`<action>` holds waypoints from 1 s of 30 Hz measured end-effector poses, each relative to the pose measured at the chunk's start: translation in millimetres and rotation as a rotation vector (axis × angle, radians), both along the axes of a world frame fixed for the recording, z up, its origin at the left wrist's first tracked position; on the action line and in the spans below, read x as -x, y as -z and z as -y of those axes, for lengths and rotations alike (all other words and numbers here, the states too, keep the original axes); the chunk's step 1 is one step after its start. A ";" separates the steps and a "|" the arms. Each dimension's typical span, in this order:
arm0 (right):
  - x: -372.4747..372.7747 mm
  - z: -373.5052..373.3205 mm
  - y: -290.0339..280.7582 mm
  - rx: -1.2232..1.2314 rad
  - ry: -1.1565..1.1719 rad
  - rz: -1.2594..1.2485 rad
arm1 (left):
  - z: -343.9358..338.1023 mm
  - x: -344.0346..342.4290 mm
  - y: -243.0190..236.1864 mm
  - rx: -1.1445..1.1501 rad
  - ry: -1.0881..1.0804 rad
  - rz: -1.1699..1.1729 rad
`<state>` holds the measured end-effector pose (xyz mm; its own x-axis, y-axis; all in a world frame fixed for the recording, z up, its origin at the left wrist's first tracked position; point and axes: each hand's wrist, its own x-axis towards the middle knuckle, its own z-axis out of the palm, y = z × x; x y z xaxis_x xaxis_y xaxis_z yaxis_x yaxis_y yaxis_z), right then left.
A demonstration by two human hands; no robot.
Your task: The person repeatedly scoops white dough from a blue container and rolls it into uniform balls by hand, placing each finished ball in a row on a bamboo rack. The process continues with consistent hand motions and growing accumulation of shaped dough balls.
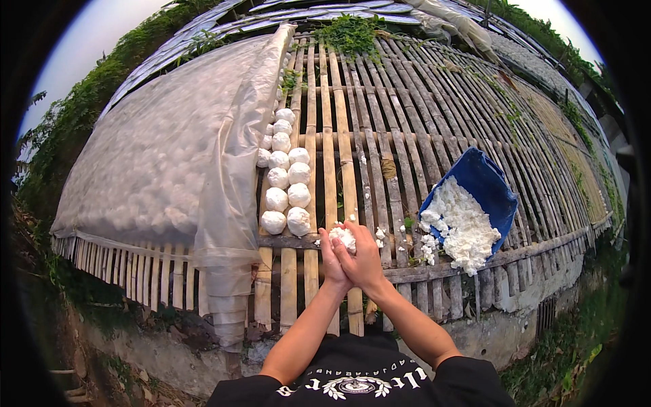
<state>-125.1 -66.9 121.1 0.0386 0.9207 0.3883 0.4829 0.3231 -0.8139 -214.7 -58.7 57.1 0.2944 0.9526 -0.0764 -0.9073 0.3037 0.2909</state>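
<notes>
My left hand [333,263] and my right hand [364,256] are cupped together over the front edge of the bamboo rack [369,159]. Between them sits a lump of crumbly white dough [344,237], its top showing past my fingers. Both hands are closed around it. Just left of and beyond my hands, white dough balls [298,195] stand in rows on the slats. To the right a blue cut plastic container [480,182] lies tilted on its side, with loose white crumbly dough [464,227] spilling from its mouth.
A translucent plastic sheet [156,129] covers many more white balls on the left, its rolled edge [234,156] beside the uncovered rows. Gaps run between the slats. White crumbs [380,234] lie scattered right of my hands. Green vines [349,34] grow over the far end.
</notes>
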 end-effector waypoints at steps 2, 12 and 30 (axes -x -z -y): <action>12.1 8.3 4.8 -0.028 0.017 0.036 | 0.6 10.0 0.7 0.043 -0.008 -0.110; 5.9 1.8 5.8 -0.219 -0.169 0.176 | -7.5 50.6 -20.4 0.227 0.351 0.196; 32.8 18.1 7.5 0.309 0.134 -0.456 | 21.4 32.0 -26.2 -0.002 -0.124 -0.412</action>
<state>-157.9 -85.0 113.7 0.2634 0.9645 0.0182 0.0810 -0.0033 -0.9967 -246.7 -80.1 83.3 0.1230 0.9791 -0.1619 -0.7450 0.1989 0.6368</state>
